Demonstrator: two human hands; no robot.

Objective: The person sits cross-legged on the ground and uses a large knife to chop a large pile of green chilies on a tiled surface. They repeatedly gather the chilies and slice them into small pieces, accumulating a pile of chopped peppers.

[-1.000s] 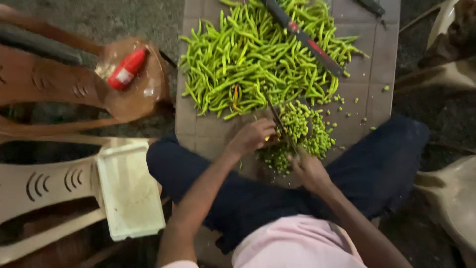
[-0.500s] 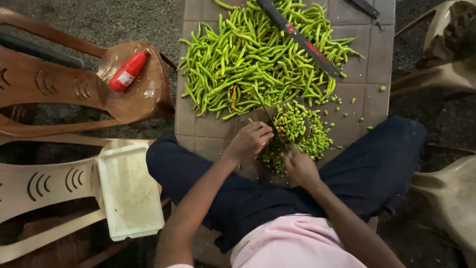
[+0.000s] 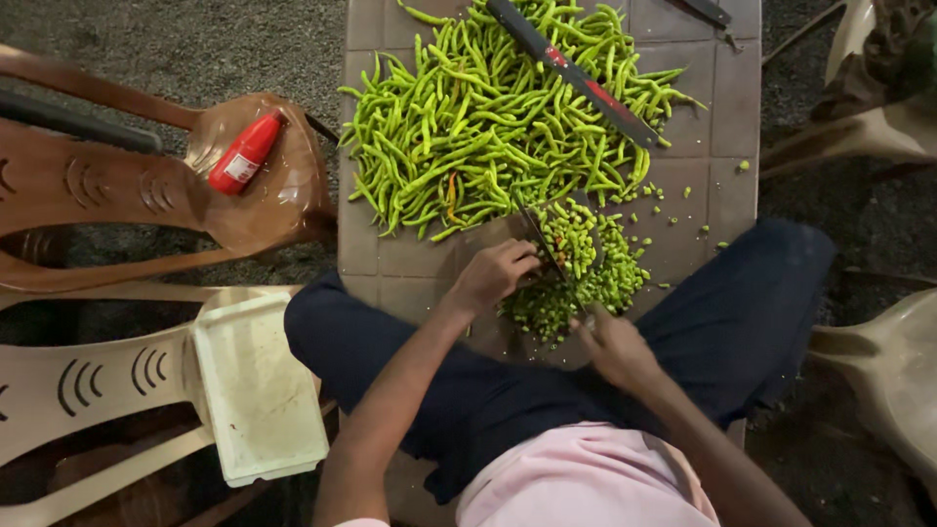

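A big heap of whole green chillies [image 3: 488,127] covers the far part of a tiled board [image 3: 390,259] resting over my lap. Nearer me lies a mound of chopped green chilli pieces [image 3: 586,273]. My left hand [image 3: 493,275] is bunched on the left edge of that mound, pinning chillies down. My right hand [image 3: 610,342] grips the handle of a knife [image 3: 547,249] whose thin blade runs up through the chopped pile beside my left fingers.
A long red-handled blade [image 3: 576,70] lies across the whole chillies. A red bottle [image 3: 244,151] rests on a brown plastic chair [image 3: 117,185] at left. A white tray [image 3: 259,385] sits on a beige chair [image 3: 88,390]. More chairs stand at right.
My view has shifted slightly. Both hands stay at the chopped pile, making small moves, with the knife still working through the chillies.
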